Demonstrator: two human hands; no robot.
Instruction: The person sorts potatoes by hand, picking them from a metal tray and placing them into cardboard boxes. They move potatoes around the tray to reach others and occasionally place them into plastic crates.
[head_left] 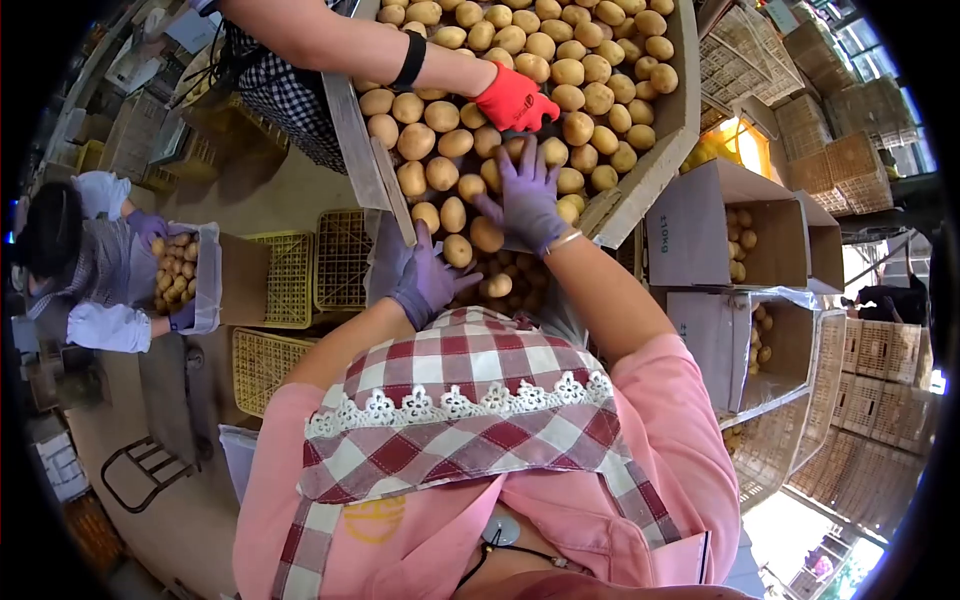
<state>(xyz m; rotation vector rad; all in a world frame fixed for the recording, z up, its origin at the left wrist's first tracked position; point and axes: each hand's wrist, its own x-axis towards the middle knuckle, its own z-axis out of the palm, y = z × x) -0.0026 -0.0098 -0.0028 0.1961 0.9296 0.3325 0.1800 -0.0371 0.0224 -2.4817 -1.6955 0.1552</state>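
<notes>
Many potatoes (442,115) lie across a wood-sided sorting tray (660,165). My right hand (528,205), in a purple glove, rests on potatoes near the tray's front opening, fingers spread. Also gloved in purple, my left hand (428,280) is at the left side of that opening. Its fingers are apart beside a potato (457,250) and it grips nothing I can see. Below, between my hands and my checked apron, more potatoes (497,286) sit in a container whose rim is mostly hidden.
A co-worker's red-gloved hand (515,100) reaches into the tray from the left. Yellow crates (265,365) stand left. Cardboard boxes (690,225) of potatoes are stacked right. Farther left, another person holds a lined box (208,280) of potatoes.
</notes>
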